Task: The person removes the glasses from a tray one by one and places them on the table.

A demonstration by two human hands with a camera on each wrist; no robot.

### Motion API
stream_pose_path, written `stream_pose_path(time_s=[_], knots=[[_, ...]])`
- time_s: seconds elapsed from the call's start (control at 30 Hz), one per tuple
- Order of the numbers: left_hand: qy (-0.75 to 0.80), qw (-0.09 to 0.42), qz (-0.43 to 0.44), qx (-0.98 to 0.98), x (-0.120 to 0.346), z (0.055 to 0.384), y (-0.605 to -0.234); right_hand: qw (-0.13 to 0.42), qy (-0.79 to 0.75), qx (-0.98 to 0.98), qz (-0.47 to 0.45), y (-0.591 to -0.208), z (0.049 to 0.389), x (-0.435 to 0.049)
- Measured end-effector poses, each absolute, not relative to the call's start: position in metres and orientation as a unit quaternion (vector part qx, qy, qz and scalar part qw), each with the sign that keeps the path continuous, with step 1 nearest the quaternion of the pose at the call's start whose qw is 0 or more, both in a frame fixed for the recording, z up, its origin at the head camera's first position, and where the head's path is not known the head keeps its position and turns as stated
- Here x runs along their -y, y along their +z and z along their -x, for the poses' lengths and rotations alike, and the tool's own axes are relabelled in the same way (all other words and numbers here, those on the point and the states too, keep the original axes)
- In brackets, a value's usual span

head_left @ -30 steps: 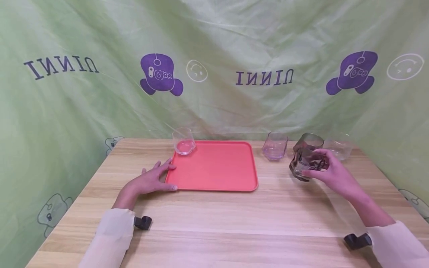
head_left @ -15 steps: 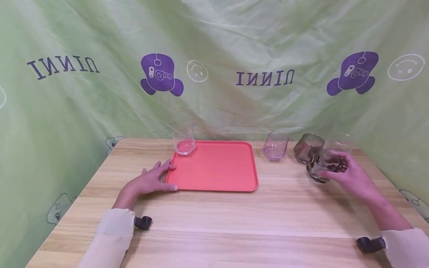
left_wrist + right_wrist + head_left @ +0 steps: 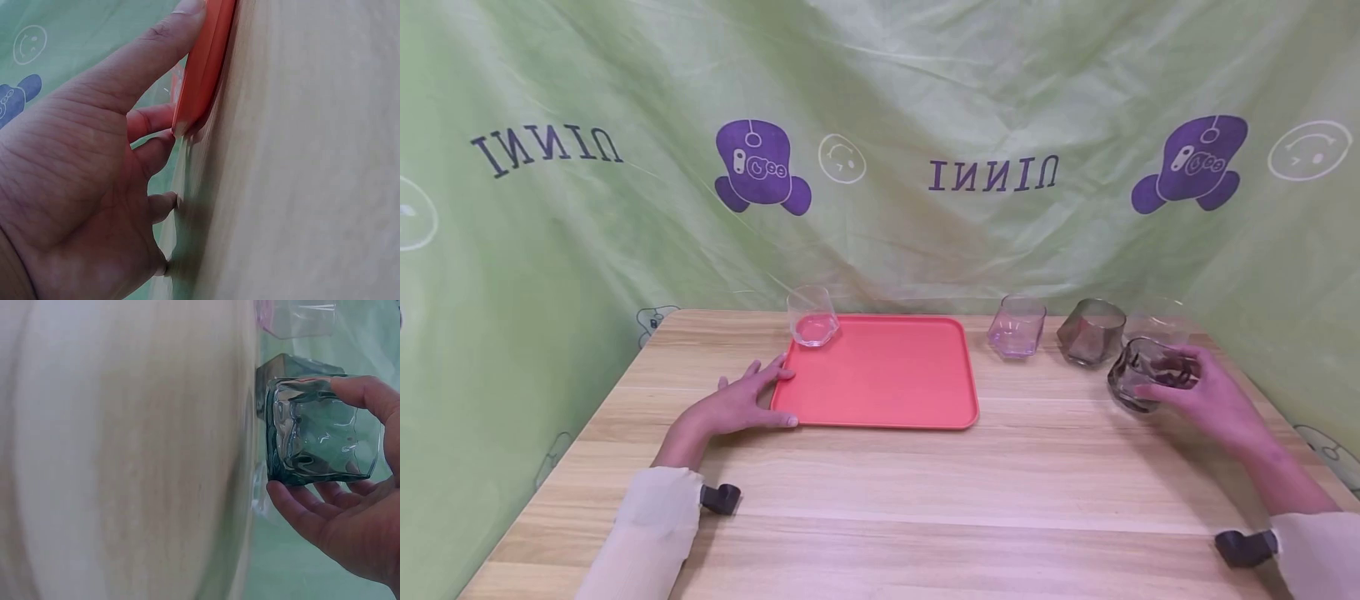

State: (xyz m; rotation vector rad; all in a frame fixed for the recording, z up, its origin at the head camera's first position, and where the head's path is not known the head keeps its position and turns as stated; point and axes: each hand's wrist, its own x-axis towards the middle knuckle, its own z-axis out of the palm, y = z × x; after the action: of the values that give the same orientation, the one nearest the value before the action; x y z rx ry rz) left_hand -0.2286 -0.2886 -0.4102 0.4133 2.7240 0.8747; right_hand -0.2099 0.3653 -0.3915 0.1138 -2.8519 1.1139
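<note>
My right hand (image 3: 1221, 408) holds a dark, wavy-sided drinking glass (image 3: 1129, 379) at the right of the table. In the right wrist view the thumb is on one side of this glass (image 3: 322, 434) and the fingers are on the other, its thick base close to the tabletop. My left hand (image 3: 733, 406) rests at the near left corner of a red tray (image 3: 880, 379), fingers spread. The left wrist view shows the thumb (image 3: 153, 53) lying along the tray's rim (image 3: 203, 75), with other fingertips touching the table.
A clear glass (image 3: 812, 321) stands at the tray's far left corner. A faintly purple glass (image 3: 1017, 329) and a smoky grey glass (image 3: 1090, 333) stand right of the tray. Another clear glass (image 3: 1153, 321) is partly hidden behind the held one. A green printed cloth (image 3: 887, 242) hangs behind the table.
My right hand has carried the dark glass to the right, from in front of the smoky grey glass to in front of the far-right clear one. My left hand and the tray have stayed put.
</note>
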Motion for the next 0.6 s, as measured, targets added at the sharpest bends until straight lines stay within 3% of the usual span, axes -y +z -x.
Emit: stream_pose_path(time_s=[0.6], knots=[[0.303,0.126,-0.145,-0.933,0.2891,0.2283,-0.4091,0.064,0.388,0.917,-0.064,-0.3937,0.2171,-0.3751]])
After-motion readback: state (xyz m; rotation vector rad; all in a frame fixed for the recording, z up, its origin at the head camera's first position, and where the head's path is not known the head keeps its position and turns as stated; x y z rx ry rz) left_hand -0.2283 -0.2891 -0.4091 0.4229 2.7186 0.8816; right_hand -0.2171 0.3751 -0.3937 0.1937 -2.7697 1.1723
